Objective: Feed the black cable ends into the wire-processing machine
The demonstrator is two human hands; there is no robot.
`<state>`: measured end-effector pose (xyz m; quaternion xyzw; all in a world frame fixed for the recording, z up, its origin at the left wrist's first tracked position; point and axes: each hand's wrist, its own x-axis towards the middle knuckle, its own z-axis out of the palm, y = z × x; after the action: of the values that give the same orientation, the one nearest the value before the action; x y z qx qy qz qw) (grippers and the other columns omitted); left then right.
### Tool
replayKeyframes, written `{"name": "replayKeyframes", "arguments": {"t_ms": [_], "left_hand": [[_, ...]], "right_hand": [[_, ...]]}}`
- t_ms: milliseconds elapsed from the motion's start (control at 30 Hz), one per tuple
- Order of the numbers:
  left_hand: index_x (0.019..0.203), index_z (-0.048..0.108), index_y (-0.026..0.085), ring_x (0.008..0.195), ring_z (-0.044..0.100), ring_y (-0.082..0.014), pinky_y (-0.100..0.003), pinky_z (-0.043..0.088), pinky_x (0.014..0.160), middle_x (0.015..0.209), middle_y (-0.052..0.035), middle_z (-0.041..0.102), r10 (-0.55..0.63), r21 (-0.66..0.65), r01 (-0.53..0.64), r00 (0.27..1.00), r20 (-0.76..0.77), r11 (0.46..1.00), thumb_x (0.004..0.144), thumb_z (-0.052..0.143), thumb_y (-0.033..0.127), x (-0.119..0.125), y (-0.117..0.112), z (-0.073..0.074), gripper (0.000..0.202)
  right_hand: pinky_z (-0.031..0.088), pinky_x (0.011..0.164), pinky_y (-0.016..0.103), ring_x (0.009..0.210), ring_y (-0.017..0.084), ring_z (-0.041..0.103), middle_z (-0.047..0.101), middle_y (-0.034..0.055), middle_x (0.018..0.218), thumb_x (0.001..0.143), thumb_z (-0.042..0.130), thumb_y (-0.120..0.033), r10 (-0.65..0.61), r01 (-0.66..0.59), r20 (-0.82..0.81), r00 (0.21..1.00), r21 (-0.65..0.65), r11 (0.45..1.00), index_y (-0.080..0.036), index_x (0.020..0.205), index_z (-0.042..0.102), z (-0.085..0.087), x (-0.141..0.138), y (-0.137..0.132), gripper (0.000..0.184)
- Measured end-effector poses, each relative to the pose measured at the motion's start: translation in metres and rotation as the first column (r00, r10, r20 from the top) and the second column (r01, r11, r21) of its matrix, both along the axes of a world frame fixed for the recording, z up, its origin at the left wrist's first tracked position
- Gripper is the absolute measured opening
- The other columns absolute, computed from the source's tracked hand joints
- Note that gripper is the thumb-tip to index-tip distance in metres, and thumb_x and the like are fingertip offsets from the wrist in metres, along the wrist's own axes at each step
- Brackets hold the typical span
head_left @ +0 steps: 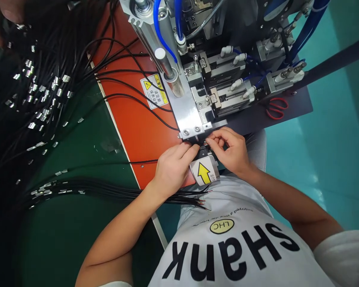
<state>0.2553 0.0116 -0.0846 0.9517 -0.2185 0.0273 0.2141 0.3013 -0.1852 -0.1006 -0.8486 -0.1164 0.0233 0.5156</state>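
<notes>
My left hand (174, 165) is closed at the front of the machine (194, 115), its thumb and fingers bent around a thin black cable (137, 162) that comes in from the left. My right hand (232, 150) is curled in a pinch just across from it, at the small black fixture (204, 152); whatever sits between those fingertips is too small to make out. Below both hands is a silver block with a yellow arrow label (204, 172). A bundle of black cables (113, 189) with bare coloured wire ends passes under my left forearm toward my lap.
Several black cables with shiny metal ends (44, 95) pile up on the green table (86, 235). Other cables cross the orange base (122, 119) into the machine. Red-handled scissors (277, 109) lie at the right. Another person's hand (6, 16) shows at the top left.
</notes>
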Motion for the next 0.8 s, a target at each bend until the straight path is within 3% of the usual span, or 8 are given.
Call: {"name": "replayKeyframes", "arguments": {"t_ms": [100,267,367,467,533,633,733,800], "left_hand": [[0.116,0.062,0.017,0.084,0.061,-0.0182,-0.029,0.047,0.071,0.094,-0.0089,0.067,0.001,-0.02,-0.002,1.0,-0.008,1.0,0.097,0.038,0.015,0.0,0.0,0.0,0.03],[0.116,0.062,0.017,0.09,0.062,-0.0187,-0.031,0.05,0.077,0.098,-0.0094,0.068,0.025,-0.057,-0.026,1.0,-0.015,0.998,0.096,0.04,0.014,-0.001,0.0,-0.001,0.03],[0.115,0.062,0.017,0.092,0.063,-0.0188,-0.031,0.051,0.078,0.099,-0.0095,0.067,0.027,-0.087,-0.029,0.999,-0.028,0.996,0.096,0.041,0.014,0.0,0.0,0.0,0.028],[0.114,0.062,0.017,0.09,0.063,-0.0186,-0.03,0.052,0.075,0.099,-0.0095,0.067,0.02,-0.12,-0.025,0.999,-0.039,0.992,0.096,0.042,0.014,0.001,0.0,0.002,0.028],[0.113,0.062,0.017,0.089,0.063,-0.0184,-0.03,0.052,0.075,0.097,-0.0093,0.067,0.021,-0.135,-0.025,0.999,-0.033,0.991,0.095,0.042,0.014,0.001,0.0,0.002,0.027],[0.114,0.061,0.016,0.09,0.062,-0.0187,-0.03,0.052,0.076,0.097,-0.0093,0.066,0.017,-0.132,-0.02,1.0,-0.021,0.991,0.095,0.041,0.012,0.0,0.001,-0.001,0.028],[0.117,0.058,0.016,0.091,0.061,-0.0187,-0.03,0.052,0.077,0.1,-0.0101,0.065,0.016,-0.11,-0.019,0.999,-0.029,0.994,0.096,0.041,0.012,-0.002,0.002,-0.003,0.028],[0.117,0.057,0.016,0.091,0.061,-0.0184,-0.029,0.052,0.077,0.099,-0.0103,0.065,0.01,-0.104,-0.014,0.999,-0.039,0.994,0.096,0.04,0.012,-0.002,0.003,-0.004,0.027]], "right_hand": [[0.043,0.061,0.027,0.058,0.011,0.049,0.059,-0.0004,0.075,0.089,0.06,-0.025,-0.002,-0.001,-0.102,0.995,-0.029,1.0,-0.019,0.083,0.062,-0.006,0.0,-0.002,0.008],[0.041,0.052,0.025,0.053,0.011,0.051,0.06,-0.001,0.068,0.093,0.056,-0.036,0.048,-0.027,-0.401,0.915,0.056,0.998,-0.019,0.088,0.061,-0.012,0.005,-0.005,0.019],[0.045,0.059,0.027,0.059,0.012,0.054,0.064,0.0017,0.079,0.095,0.054,-0.032,0.02,-0.034,-0.263,0.965,-0.047,0.998,-0.019,0.097,0.065,-0.004,0.002,-0.012,0.018],[0.048,0.079,0.031,0.083,0.017,0.062,0.068,0.006,0.102,0.096,0.049,-0.024,0.109,-0.111,-0.02,0.994,-0.167,0.98,-0.022,0.114,0.066,0.003,-0.007,-0.019,0.024],[0.048,0.084,0.033,0.089,0.019,0.063,0.068,0.0064,0.105,0.096,0.05,-0.023,0.147,-0.141,0.017,0.989,-0.194,0.971,-0.024,0.114,0.068,0.003,-0.011,-0.022,0.026],[0.05,0.069,0.03,0.071,0.015,0.061,0.068,0.0049,0.095,0.095,0.054,-0.031,0.066,-0.074,-0.19,0.98,-0.034,0.997,-0.021,0.105,0.068,-0.002,-0.008,-0.021,0.02],[0.047,0.057,0.026,0.055,0.01,0.055,0.065,0.0018,0.083,0.093,0.058,-0.04,0.125,-0.007,-0.494,0.861,0.234,0.972,-0.018,0.092,0.064,-0.007,0.003,-0.014,0.023],[0.046,0.056,0.025,0.053,0.009,0.053,0.063,0.0,0.076,0.089,0.062,-0.042,0.176,0.031,-0.581,0.795,0.328,0.944,-0.018,0.084,0.062,-0.007,0.01,-0.009,0.025]]}}
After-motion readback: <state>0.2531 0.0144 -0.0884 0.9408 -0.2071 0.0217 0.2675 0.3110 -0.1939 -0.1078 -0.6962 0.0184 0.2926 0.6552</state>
